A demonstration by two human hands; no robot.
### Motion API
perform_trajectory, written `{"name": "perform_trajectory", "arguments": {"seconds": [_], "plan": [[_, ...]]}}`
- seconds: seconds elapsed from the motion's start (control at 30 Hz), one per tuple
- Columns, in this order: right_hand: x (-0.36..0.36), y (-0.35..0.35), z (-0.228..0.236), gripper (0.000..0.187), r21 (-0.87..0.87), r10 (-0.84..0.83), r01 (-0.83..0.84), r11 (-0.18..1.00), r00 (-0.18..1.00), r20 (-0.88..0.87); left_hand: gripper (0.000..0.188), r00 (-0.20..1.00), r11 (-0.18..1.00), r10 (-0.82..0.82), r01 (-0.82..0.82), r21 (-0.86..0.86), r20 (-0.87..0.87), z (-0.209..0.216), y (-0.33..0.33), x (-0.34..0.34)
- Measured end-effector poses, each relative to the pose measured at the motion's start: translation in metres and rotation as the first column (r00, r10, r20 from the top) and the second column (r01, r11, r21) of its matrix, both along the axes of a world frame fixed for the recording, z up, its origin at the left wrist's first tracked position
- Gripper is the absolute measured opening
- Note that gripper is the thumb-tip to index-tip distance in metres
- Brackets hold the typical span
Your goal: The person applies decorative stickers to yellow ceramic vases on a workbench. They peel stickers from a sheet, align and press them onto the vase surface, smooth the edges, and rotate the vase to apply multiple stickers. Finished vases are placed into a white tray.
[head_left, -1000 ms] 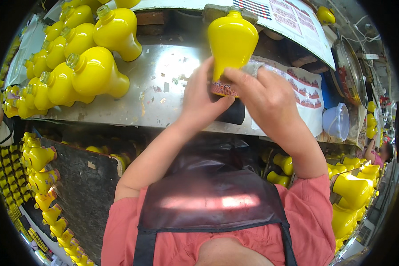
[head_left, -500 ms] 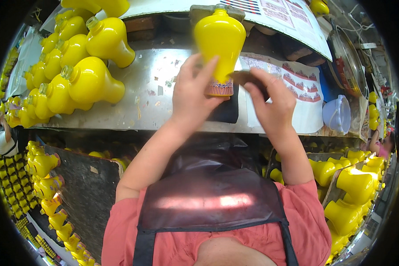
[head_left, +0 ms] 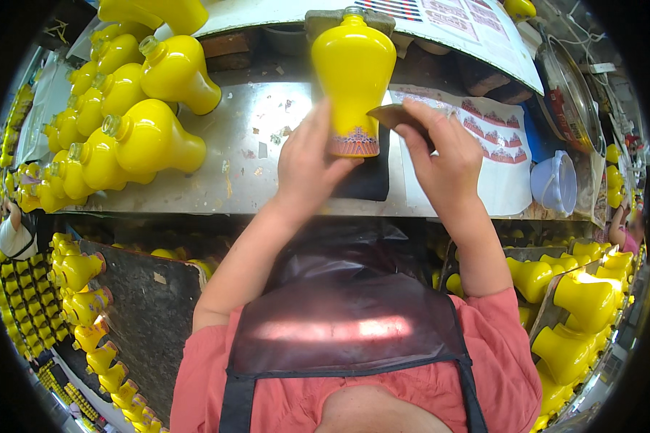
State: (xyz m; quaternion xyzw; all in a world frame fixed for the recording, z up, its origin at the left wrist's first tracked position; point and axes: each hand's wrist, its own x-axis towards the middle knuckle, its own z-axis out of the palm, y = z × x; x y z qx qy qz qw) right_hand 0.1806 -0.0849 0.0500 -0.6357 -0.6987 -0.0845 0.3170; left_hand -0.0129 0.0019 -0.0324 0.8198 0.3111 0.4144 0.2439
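Near edge of the grey metal table [head_left: 253,193], right of its middle: a folded black cloth [head_left: 368,182]. Over it is the base of a glossy yellow, broad-shouldered vase [head_left: 354,65], neck toward the far edge, its foot ringed by a reddish, patterned paper-thin band [head_left: 354,144]. The left hand [head_left: 307,162] grips the foot, fingers along its left side, thumb by the base. Right of the vase, the right hand [head_left: 451,148] pinches a dark, flat scraper [head_left: 391,115], its tip by the waist; contact cannot be told.

To smooth the band well, I would keep the scraper flat, stroke lightly and hold the foot steady.

A second ago the right hand pressed against the vase, thumb above the band; now it is apart, and more pattern shows.
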Motion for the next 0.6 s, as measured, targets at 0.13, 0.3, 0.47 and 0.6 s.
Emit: {"name": "perform_trajectory", "arguments": {"seconds": [0.13,0.3,0.47,0.6], "plan": [[-0.005,0.003,0.009,0.036,-0.034,0.041,-0.040,0.999,0.999,0.031,0.103,1.000,1.000,-0.005,0.005,0.012,-0.014,0.004,-0.004,-0.001],[-0.001,0.018,0.011,0.033,0.075,-0.014,0.010,0.997,0.999,0.043,0.093,0.993,0.952,-0.012,0.048,-0.303,0.119,0.013,-0.006,0.002],[-0.004,0.013,0.004,0.031,0.021,0.064,-0.063,0.998,0.997,-0.053,0.089,0.984,0.883,0.026,0.060,-0.466,0.176,0.017,0.004,0.014],[-0.005,0.015,0.002,0.030,0.018,-0.048,0.049,0.999,0.998,-0.049,0.082,0.983,0.905,0.054,0.027,-0.425,0.178,0.011,0.008,0.018]]}}
